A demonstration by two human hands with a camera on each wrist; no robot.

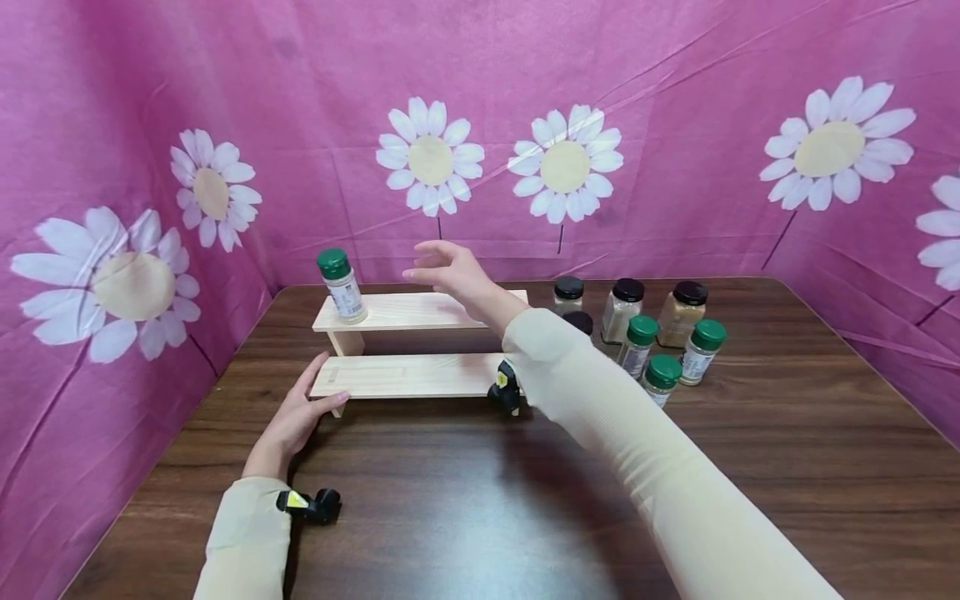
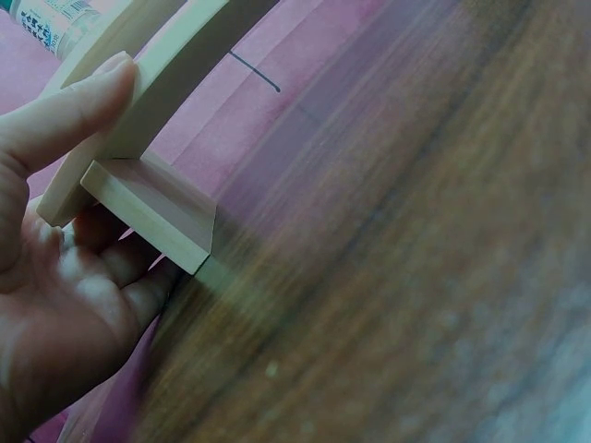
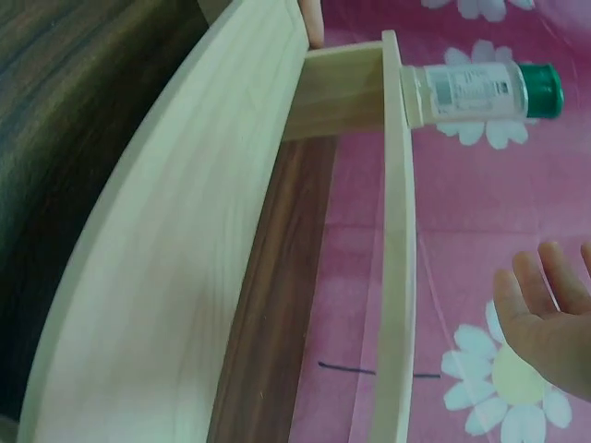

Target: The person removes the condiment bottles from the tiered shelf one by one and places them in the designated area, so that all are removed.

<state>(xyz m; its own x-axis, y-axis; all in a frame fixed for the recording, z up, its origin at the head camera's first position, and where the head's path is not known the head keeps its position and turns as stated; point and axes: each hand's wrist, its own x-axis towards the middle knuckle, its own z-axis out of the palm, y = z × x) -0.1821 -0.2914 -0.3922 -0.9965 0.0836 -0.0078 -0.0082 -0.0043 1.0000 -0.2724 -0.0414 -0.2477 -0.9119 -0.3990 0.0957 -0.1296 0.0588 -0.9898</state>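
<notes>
A two-tier wooden rack [image 1: 420,377] of pale boards stands on the table. My left hand [image 1: 294,414] grips the left end of its lower board, thumb over the front edge; in the left wrist view the fingers [image 2: 129,258] curl beneath, beside the short leg [image 2: 152,217]. One green-capped spice jar [image 1: 345,293] stands upright at the left end of the upper board [image 1: 412,310]. Above that board, to the right of the jar, my right hand [image 1: 453,271] hovers with loosely bent fingers and holds nothing. The right wrist view shows this hand [image 3: 554,323] apart from the rack.
Right of the rack stand several spice jars, some with black caps, such as this larger jar [image 1: 682,317], others with green caps, such as this one [image 1: 697,354]. The right forearm partly covers the group. A pink flowered cloth [image 1: 495,242] hangs behind the brown table [image 1: 420,500].
</notes>
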